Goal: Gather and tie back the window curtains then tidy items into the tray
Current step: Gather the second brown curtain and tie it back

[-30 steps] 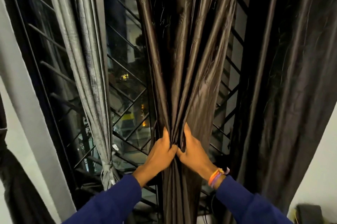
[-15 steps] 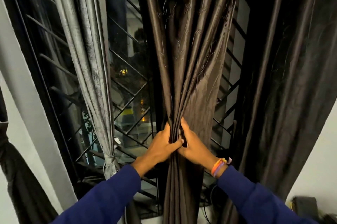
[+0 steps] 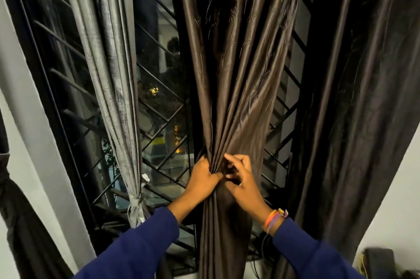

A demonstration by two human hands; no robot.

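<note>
A shiny brown curtain (image 3: 236, 78) hangs in the middle of the window, bunched into a narrow waist. My left hand (image 3: 202, 180) is clenched around that waist from the left. My right hand (image 3: 242, 178) sits on the right side of the bunch, thumb and fingers curled and pinching at the folds. A grey curtain (image 3: 113, 78) hangs to the left, tied in a knot (image 3: 136, 202) near its lower end. A darker curtain (image 3: 363, 108) hangs at the right. No tray is in view.
A black window grille (image 3: 163, 106) with diagonal bars stands behind the curtains. A dark knotted curtain (image 3: 13, 206) hangs at the far left by a white wall. A dark object (image 3: 379, 260) and cables lie at the bottom right.
My right hand has lifted off a flat grip and now curls its fingers at the folds. Both hands sit slightly higher in view; the curtain stays bunched.
</note>
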